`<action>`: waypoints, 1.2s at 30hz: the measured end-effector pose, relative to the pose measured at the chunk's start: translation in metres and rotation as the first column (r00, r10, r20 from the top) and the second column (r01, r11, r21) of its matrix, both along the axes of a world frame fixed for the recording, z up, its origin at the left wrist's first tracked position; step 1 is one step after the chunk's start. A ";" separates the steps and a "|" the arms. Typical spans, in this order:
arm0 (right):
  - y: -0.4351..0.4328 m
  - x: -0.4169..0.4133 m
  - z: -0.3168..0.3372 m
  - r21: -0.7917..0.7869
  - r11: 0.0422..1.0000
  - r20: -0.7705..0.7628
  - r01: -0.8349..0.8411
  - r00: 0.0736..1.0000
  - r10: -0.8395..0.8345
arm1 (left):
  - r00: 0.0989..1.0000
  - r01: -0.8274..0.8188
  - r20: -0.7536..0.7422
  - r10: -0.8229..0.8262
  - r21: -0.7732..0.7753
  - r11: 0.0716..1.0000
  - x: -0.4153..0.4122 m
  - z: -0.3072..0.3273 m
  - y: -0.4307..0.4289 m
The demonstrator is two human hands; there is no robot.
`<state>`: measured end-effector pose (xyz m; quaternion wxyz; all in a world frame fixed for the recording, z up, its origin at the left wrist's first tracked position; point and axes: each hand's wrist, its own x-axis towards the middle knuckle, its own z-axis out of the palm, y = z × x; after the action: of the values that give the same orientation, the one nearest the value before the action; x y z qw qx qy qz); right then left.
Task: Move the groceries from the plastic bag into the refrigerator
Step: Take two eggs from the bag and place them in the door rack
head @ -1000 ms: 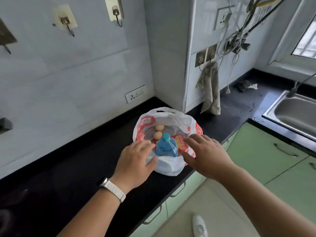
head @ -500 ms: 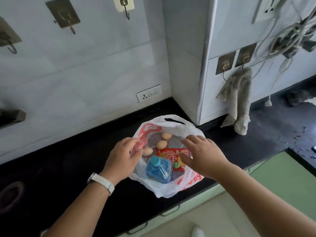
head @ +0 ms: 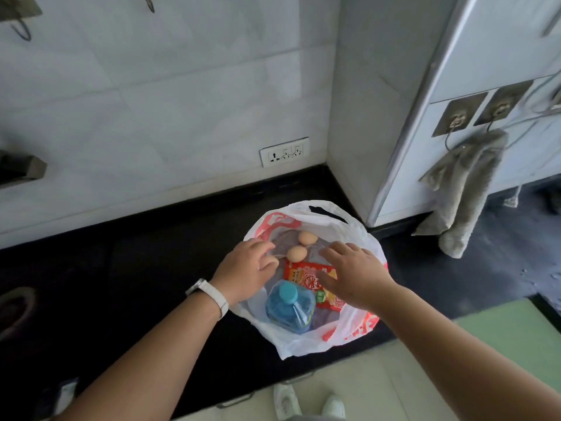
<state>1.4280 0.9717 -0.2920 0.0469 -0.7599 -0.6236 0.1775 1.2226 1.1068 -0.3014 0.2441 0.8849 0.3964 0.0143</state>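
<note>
Bag point(head: 306, 344) at lower centre of the tabletop point(head: 136, 268), unpacking barely started. Right hand point(head: 355, 275) flat over the red packet point(head: 306, 276); left hand point(head: 246, 268) at the rim, grip unclear. Next: pick something up.

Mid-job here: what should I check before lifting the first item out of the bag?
1. Plastic bag mouth open: ok.
2. Far egg and near egg unbroken: ok.
3. Blue bottle capped: ok.
4. Right hand free, open above red packet: ok.
5. Left hand grip at the bag's edge: cannot tell what it holds.
6. Refrigerator in view: not ok.
</note>
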 end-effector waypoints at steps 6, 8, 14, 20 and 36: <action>0.024 -0.006 -0.009 -0.057 0.998 0.054 0.022 0.998 -0.019 | 0.998 0.070 0.016 -0.069 -0.110 0.991 0.019 -0.022 0.021; 0.032 -0.006 -0.013 -0.065 0.997 0.073 0.037 0.997 -0.032 | 0.999 0.046 -0.002 -0.047 -0.160 0.986 0.021 -0.032 0.032; 0.054 -0.008 -0.028 -0.110 0.993 0.062 0.043 0.997 -0.036 | 0.992 0.043 -0.108 -0.061 -0.157 0.987 0.019 -0.052 0.047; 0.081 -0.006 -0.052 -0.128 0.991 0.045 -0.025 0.998 0.031 | 0.979 0.031 -0.195 -0.055 -0.124 0.992 0.018 -0.068 0.053; 0.125 0.012 -0.100 -0.253 0.945 0.010 -0.206 0.976 0.216 | 0.961 -0.033 -0.276 -0.003 -0.123 0.992 0.024 -0.113 0.055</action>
<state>1.4404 1.0965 -0.3922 -0.0802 -0.6918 -0.6746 0.2447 1.2468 1.1620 -0.4142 0.2422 0.8579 0.4333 -0.1323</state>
